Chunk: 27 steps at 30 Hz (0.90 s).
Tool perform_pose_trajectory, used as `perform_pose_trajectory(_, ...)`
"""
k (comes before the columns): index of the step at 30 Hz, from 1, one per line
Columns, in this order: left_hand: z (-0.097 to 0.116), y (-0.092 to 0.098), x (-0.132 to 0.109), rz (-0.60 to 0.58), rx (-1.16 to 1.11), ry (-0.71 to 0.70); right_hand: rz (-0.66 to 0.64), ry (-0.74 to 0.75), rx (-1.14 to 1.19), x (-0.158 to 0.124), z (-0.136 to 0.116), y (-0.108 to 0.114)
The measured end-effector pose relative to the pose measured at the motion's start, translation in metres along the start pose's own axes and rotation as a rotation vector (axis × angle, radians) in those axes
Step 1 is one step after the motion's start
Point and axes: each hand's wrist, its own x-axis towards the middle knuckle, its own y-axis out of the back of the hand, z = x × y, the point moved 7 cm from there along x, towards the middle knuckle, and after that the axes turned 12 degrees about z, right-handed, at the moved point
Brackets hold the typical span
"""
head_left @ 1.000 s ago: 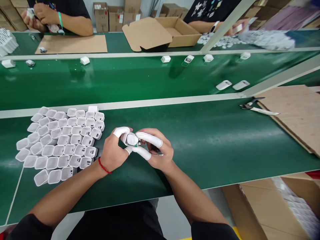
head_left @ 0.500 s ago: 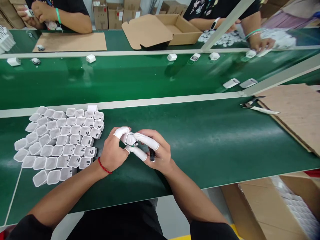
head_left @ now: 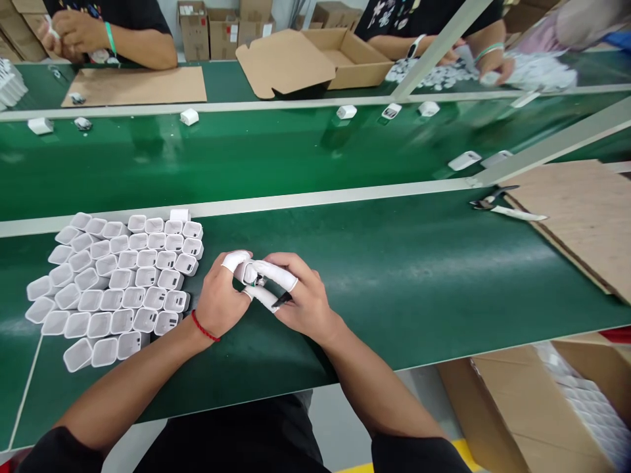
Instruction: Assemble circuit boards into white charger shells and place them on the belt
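My left hand (head_left: 220, 303) is closed around a small white plastic housing (head_left: 242, 270), its opening turned toward my right hand. White finger cots cover some fingertips on both hands. My right hand (head_left: 308, 299) has its thumb and forefinger at that opening, touching a small part with green and dark bits (head_left: 257, 280). A slim black tool (head_left: 282, 299) sticks out between the right-hand fingers; its kind is unclear. Left of my hands stand rows of open white housings (head_left: 116, 279), some with small dark slots inside.
Beyond a pale rail, a green conveyor belt (head_left: 246, 157) carries several white housings. Cutters (head_left: 488, 200) lie by a brown board (head_left: 582, 217) at right. Below it is an open carton (head_left: 537, 401). Two co-workers handle parts across the belt, near an open cardboard box (head_left: 355, 62).
The parts on the belt have shifted right. In my right hand the black tool has tilted, while that hand has moved slightly left toward the housing. My left hand keeps its grip.
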Motion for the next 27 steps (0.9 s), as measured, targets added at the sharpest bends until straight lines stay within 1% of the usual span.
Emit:
perform_pose_trajectory(5, 0.001, -0.001, 0.0, -0.01, 0.019, -0.006, -0.001, -0.07, 0.132, 0.0, 0.004, -0.003)
perform_pose_trajectory(9, 0.0, -0.001, -0.001, -0.003, 0.016, -0.006, -0.043, -0.16, 0.163, -0.003, 0.009, -0.009)
perform_pose_trajectory(12, 0.003, 0.0, 0.0, 0.006, -0.048, -0.04, -0.001, -0.248, 0.255, -0.003, 0.016, -0.007)
perform_pose_trajectory(14, 0.006, 0.002, 0.001, 0.018, -0.108, -0.073, 0.006, -0.353, 0.309, -0.003, 0.024, -0.005)
perform_pose_trajectory(15, 0.007, 0.003, 0.002, 0.026, -0.126, -0.093, -0.018, -0.422, 0.334, -0.004, 0.028, -0.007)
perform_pose_trajectory(17, 0.012, 0.006, 0.003, 0.05, -0.119, -0.15, -0.105, -0.582, 0.388, -0.007, 0.035, -0.013)
perform_pose_trajectory(20, 0.024, 0.011, 0.004, 0.102, -0.054, -0.286, -0.201, -0.795, 0.46, -0.014, 0.04, -0.022)
perform_pose_trajectory(22, 0.032, 0.012, 0.003, 0.113, -0.038, -0.36, -0.255, -0.888, 0.522, -0.018, 0.039, -0.028)
perform_pose_trajectory(24, 0.035, 0.011, 0.002, 0.113, -0.05, -0.392, -0.302, -0.956, 0.608, -0.02, 0.036, -0.034)
perform_pose_trajectory(27, 0.035, 0.01, 0.001, 0.109, -0.07, -0.398, -0.273, -1.045, 0.716, -0.023, 0.035, -0.039)
